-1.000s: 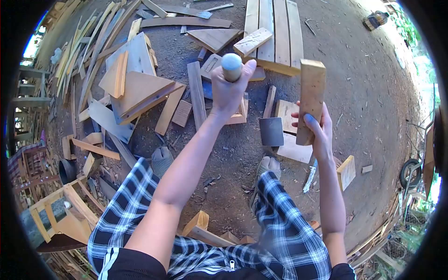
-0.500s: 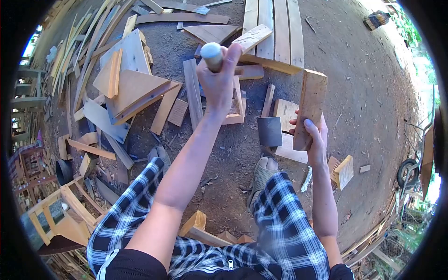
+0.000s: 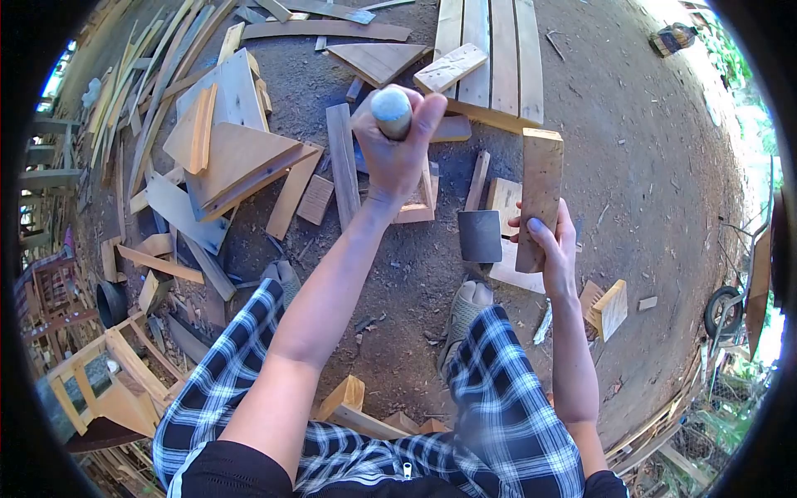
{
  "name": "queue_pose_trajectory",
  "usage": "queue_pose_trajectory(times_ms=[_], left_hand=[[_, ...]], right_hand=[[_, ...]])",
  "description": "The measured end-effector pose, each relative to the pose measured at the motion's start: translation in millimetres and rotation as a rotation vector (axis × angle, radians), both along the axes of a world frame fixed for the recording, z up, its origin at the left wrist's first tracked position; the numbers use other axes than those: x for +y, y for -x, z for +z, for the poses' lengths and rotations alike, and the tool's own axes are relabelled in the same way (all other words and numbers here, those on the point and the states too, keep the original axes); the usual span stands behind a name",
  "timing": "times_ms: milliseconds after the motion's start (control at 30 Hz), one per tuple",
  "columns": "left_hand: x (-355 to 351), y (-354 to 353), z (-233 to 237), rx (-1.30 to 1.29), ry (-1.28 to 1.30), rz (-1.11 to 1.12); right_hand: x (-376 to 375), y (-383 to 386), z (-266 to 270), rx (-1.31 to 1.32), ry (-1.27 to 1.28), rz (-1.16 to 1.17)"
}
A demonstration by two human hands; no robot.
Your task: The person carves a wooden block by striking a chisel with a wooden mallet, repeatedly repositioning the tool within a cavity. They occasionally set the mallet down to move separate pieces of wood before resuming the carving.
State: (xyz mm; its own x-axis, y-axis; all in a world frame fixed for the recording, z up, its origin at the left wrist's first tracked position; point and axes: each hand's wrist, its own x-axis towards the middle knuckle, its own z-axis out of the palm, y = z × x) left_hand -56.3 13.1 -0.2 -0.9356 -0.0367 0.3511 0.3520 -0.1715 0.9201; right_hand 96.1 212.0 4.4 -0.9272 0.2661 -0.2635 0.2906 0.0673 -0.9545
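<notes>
My left hand [image 3: 394, 158] is closed around a round handle [image 3: 391, 113] with a pale, blunt end turned up toward me. Whatever lies below the fist is hidden. On the right, my right hand [image 3: 558, 249] grips a short, thick wooden block [image 3: 541, 195] near its lower end, thumb across its face. The block stands nearly upright in view. Just left of it is a dark, square flat piece [image 3: 480, 236], beside pale wood offcuts [image 3: 504, 199]. Beneath my left hand, a small wooden frame [image 3: 413, 214] shows in part.
Slatted boards [image 3: 490, 66] with a loose block [image 3: 450, 68] on top stand ahead. Wood scraps [image 3: 241, 158] are heaped at left, near long strips [image 3: 158, 91]. A small wooden chair-like frame [image 3: 124, 373] is at lower left. A wheel [image 3: 723, 309] stands far right.
My left hand has shifted slightly right and down with the handle. The wooden block in my right hand has moved a little left and turned more upright.
</notes>
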Motion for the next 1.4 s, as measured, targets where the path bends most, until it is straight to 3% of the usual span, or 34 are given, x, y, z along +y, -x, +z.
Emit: queue_pose_trajectory(times_ms=[233,367,433,467,533,567,667,700,733,833,867,900,1000,1033,1100,1200,1267,1400], left_hand=[[22,-3,5,0.07,0.134,0.055],[46,-17,-5,0.169,0.246,-0.012],[54,-25,-6,0.166,0.306,-0.029],[57,-27,-6,0.166,0.362,-0.06],[59,-29,-4,0.184,0.386,-0.058],[58,-31,-5,0.189,0.411,-0.071],[58,-33,-8,0.215,0.447,-0.069],[59,-38,-10,0.221,0.485,-0.081],[59,-39,-11,0.228,0.464,-0.106],[56,-39,-11,0.206,0.435,-0.117],[54,-38,-10,0.211,0.438,-0.119],[52,-35,-9,0.22,0.408,-0.109],[40,-25,-11,0.202,0.311,-0.078],[36,-19,-7,0.198,0.233,-0.047],[20,-9,0,0.015,0.14,0.05],[-14,7,3,-0.211,-0.019,0.079],[-28,9,9,-0.223,-0.381,-0.005],[-30,0,16,-0.2,-0.354,0.037]], right_hand=[[-8,19,28,0.026,-0.019,0.0],[-23,31,102,0.211,-0.06,-0.071],[-22,29,118,0.491,0.132,-0.138],[-19,22,116,0.497,0.133,-0.125],[-22,15,112,0.432,-0.32,-0.077],[-22,13,118,0.116,-0.656,0.112],[-16,4,107,0.165,-0.69,0.124],[-16,-2,112,0.245,-0.501,0.004],[-15,-5,116,0.336,-0.316,-0.119],[-14,-11,100,0.394,-0.23,-0.213],[-15,-2,96,0.319,-0.789,0.007],[-22,6,92,0.307,-0.758,0.088],[-21,10,93,0.248,-0.573,0.076],[-22,11,91,0.335,-0.522,0.018],[-21,12,90,0.417,-0.476,-0.042],[-22,14,86,0.291,-0.545,-0.008],[-24,14,74,0.28,-0.472,-0.018],[-23,11,54,0.242,-0.467,-0.009]])
